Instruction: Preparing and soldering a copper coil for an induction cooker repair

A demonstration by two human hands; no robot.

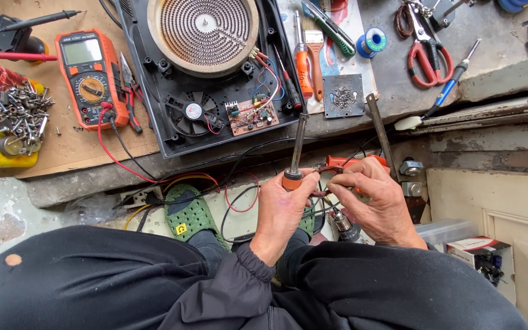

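From up here I see my left hand (pixel 281 211) clenched around the orange handle of a soldering iron (pixel 295 160), whose metal shaft stands up past my knuckles toward the opened cooktop (pixel 215 73). My right hand (pixel 379 205) pinches a small reddish wire loop (pixel 327 177) between thumb and forefinger, just right of the iron's handle and nearly touching my left fingertips. I judge the iron stiff and fairly light, best held low on the orange grip, well clear of the metal shaft, which may be hot. The wire looks thin and springy; it should bend easily and could slip, so I would grip it close to the end being worked, with fingertips only. A multimeter (pixel 88 76) lies well off beyond my left hand, and red-handled scissors (pixel 428 58) well beyond my right
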